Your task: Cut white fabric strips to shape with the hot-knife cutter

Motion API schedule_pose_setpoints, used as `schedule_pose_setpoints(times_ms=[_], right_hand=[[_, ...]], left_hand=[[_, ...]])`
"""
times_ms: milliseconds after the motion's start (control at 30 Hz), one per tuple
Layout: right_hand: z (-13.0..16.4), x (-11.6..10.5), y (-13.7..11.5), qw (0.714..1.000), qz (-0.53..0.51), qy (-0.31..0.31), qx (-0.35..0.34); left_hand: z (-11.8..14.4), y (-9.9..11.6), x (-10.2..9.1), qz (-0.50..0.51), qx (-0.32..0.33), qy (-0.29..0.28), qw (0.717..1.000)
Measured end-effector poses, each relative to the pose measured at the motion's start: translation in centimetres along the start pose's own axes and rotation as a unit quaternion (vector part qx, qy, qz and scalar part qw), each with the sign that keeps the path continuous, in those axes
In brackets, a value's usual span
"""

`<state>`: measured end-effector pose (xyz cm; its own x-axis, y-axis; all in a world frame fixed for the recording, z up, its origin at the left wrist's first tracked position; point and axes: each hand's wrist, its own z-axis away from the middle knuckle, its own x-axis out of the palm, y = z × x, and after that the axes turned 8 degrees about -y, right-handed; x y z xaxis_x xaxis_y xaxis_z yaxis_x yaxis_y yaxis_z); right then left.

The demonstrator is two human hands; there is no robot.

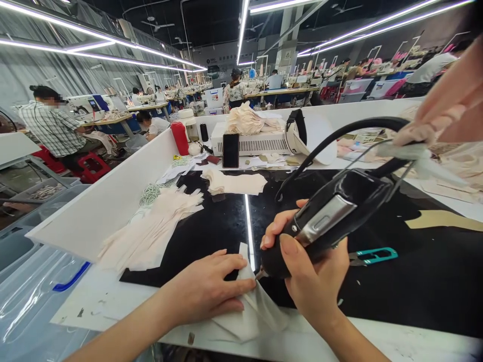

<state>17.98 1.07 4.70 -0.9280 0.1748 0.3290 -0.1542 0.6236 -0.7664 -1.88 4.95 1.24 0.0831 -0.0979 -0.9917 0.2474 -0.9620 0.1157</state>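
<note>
My right hand [317,276] is wrapped round a black corded hand-held power tool [320,221] with a silver plate on its side. Its narrow metal tip [260,273] points down and left, at the edge of a thin cream fabric piece [251,306]. On that fabric lies my left hand [211,284], fingers stretched out and pressing it down close to the tip. The fabric rests partly on a black mat [211,236] and droops in folds toward the table's front edge. Right of my right hand are teal-handled thread snips [377,255].
Cream fabric strips [154,226] lie at left, and a smaller stack [234,182] at the mat's far edge. A phone [231,151] leans on a white vented box [249,141]. The tool's thick cable [339,131] arches at right. A low white wall [113,186] borders the table.
</note>
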Motion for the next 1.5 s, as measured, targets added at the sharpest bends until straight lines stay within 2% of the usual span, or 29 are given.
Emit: schedule_pose_setpoints(times_ms=[1167,1400,1500], right_hand=[[-1.3,0.2,2.1,1.000,-0.004,-0.001,-0.007],[-1.3,-0.6,2.9,0.999,0.028,0.018,0.040],[-1.6,-1.4,3.2,0.995,0.059,0.050,0.065]], left_hand=[[-0.4,0.2,0.9,0.020,-0.014,0.004,1.000],[-0.8,0.0,2.3,0.015,-0.014,0.033,0.999],[-1.2,-0.1,3.0,0.029,-0.048,0.056,0.997]])
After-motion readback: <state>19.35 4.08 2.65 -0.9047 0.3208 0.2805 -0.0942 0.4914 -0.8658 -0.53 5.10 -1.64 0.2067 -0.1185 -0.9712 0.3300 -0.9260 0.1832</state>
